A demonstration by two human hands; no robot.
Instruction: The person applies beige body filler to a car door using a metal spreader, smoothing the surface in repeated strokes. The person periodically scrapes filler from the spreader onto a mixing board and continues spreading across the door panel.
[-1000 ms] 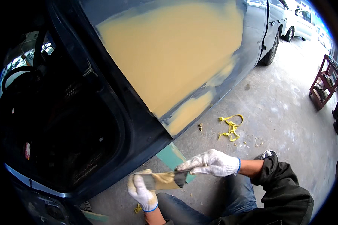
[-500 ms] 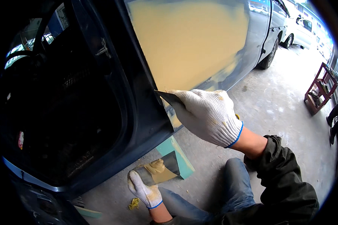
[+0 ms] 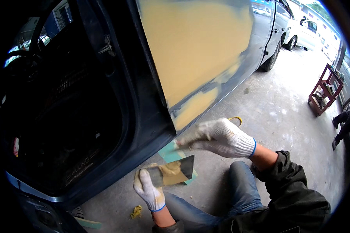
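My left hand (image 3: 149, 190), in a white knit glove stained with putty, grips a dark flat putty plate (image 3: 188, 166) by its near left end. A mound of tan putty (image 3: 171, 171) lies on the plate. Just above and right of it is my right hand (image 3: 225, 139), gloved too, its fingers pinched together and smeared by motion. The thin spreader it gripped a moment before barely shows in the blur. Beyond both hands stands a dark car door panel (image 3: 217, 87), mostly coated with smooth tan filler (image 3: 198, 42); a smaller filler patch (image 3: 194, 108) covers its lower edge.
To the left gapes the car's dark open doorway (image 3: 77, 116). Green board (image 3: 169, 153) lies under the plate, near a crumpled yellow scrap (image 3: 136, 211). A yellow curved strip (image 3: 237, 118) shows behind my right hand. Right: a red shelf cart (image 3: 324, 91), a person's legs (image 3: 342, 126), parked cars.
My right hand has dropped away from the door panel's lower corner toward the plate. My left hand has tilted the plate slightly upward. The lower filler patch is now uncovered to view.
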